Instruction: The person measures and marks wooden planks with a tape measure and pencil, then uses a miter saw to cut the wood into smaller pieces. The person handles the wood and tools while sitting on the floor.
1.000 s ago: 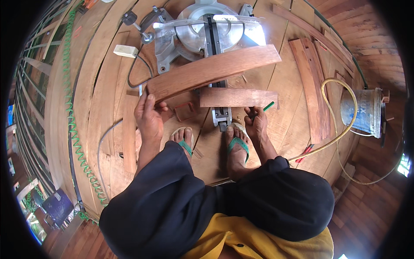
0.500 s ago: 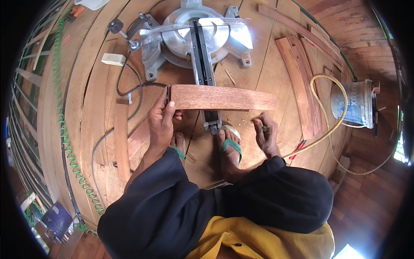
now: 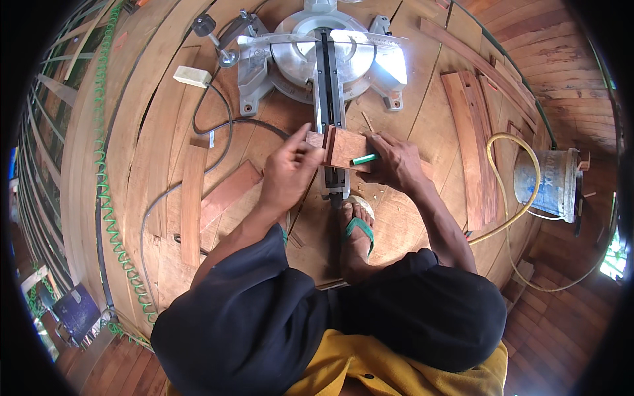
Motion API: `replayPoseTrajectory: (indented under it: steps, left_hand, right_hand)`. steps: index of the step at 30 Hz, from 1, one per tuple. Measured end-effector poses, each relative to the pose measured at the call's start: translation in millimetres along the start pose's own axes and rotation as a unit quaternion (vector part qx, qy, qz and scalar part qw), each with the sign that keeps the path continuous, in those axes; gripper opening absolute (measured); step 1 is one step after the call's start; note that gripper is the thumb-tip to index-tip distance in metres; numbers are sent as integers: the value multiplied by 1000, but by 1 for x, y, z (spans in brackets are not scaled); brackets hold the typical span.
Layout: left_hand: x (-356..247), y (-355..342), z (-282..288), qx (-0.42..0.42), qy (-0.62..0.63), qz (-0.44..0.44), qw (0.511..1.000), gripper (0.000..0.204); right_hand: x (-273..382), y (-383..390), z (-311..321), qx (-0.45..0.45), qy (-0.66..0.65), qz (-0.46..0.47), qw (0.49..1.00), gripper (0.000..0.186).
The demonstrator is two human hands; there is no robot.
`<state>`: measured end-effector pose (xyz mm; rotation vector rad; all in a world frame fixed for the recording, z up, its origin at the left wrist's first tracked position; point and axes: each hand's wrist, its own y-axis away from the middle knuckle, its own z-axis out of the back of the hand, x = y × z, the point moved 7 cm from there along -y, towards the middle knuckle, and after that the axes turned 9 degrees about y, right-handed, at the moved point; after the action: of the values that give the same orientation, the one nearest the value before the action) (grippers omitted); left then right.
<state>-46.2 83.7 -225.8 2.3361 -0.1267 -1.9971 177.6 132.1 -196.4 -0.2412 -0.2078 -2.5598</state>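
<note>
A reddish-brown wooden board [image 3: 345,146] is held crosswise over the slotted arm of a grey miter saw [image 3: 323,53]. My right hand [image 3: 396,164] grips it with the fingers over its top edge. A slim green pencil [image 3: 364,159] sticks out of the same hand, lying across the board's face. At the left end, beside a small wooden end piece [image 3: 316,139], is my left hand [image 3: 290,170]. Its fingers are bent and smeared by motion, so whether they grip the wood is unclear. My right palm and the board's far part are largely hidden.
Wooden strips [image 3: 465,145] lie on the right, close to a yellow hose [image 3: 492,178] and a dirty bucket [image 3: 547,185]. More board pieces [image 3: 228,191] rest on the left. A black cable runs from a white box [image 3: 192,76]. Sandaled feet [image 3: 358,228] are below the saw.
The board has turned, and its left end has swung right. My right hand has risen from below to grasp it; my left hand has moved right along with the end.
</note>
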Motion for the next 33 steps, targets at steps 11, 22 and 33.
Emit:
replayPoseTrajectory:
  steps: [11, 22, 33]
  left_hand:
    - [34, 3, -1, -12, 184, 91, 979, 78]
    - [78, 38, 24, -29, 201, 40, 978, 74]
    - [83, 63, 25, -72, 539, 140, 827, 53]
  right_hand:
    - [9, -13, -28, -40, 1, 44, 998, 74]
    - [54, -19, -34, 40, 15, 47, 998, 71]
    - [63, -22, -35, 80, 41, 49, 995, 76]
